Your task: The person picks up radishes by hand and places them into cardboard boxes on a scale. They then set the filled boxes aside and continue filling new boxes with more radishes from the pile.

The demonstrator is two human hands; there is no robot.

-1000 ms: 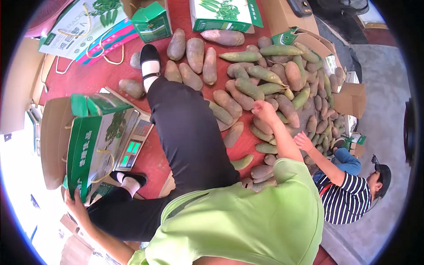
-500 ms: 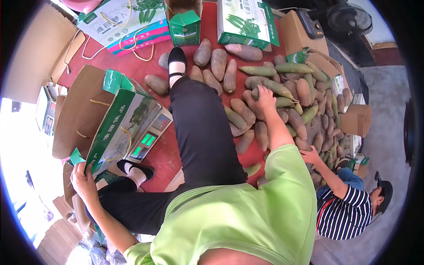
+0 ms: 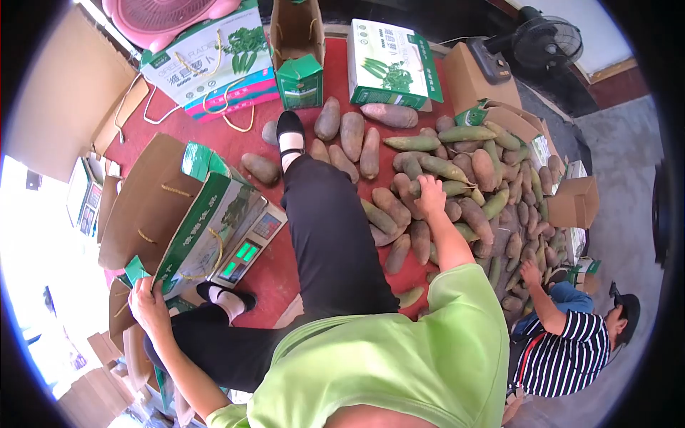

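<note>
My left hand (image 3: pixel 148 305) is closed on the lower corner of an open green-and-white carton (image 3: pixel 203 225), which sits tilted on a digital scale (image 3: pixel 246 251) with lit green displays. Brown inner walls and yellow rope handles show on the carton. My right hand (image 3: pixel 430 196) reaches into the radish pile, its fingers curled over a green radish (image 3: pixel 452 188) whose ends stick out on both sides of the hand. Long green radishes (image 3: pixel 444 168) and dusty brownish ones (image 3: pixel 391 205) lie around it.
A co-worker in a striped shirt (image 3: pixel 564 357) reaches into the pile's right side. Printed cartons (image 3: pixel 391 64) stand at the back, near a black fan (image 3: pixel 549 41) and a pink fan (image 3: pixel 168 18). My shoe (image 3: pixel 290 132) rests among loose radishes on red flooring (image 3: pixel 275 303).
The view has tilted, so the scene sits lower in the frame. My hands keep their places on the carton and radish. The co-worker's hand has moved away from my right hand.
</note>
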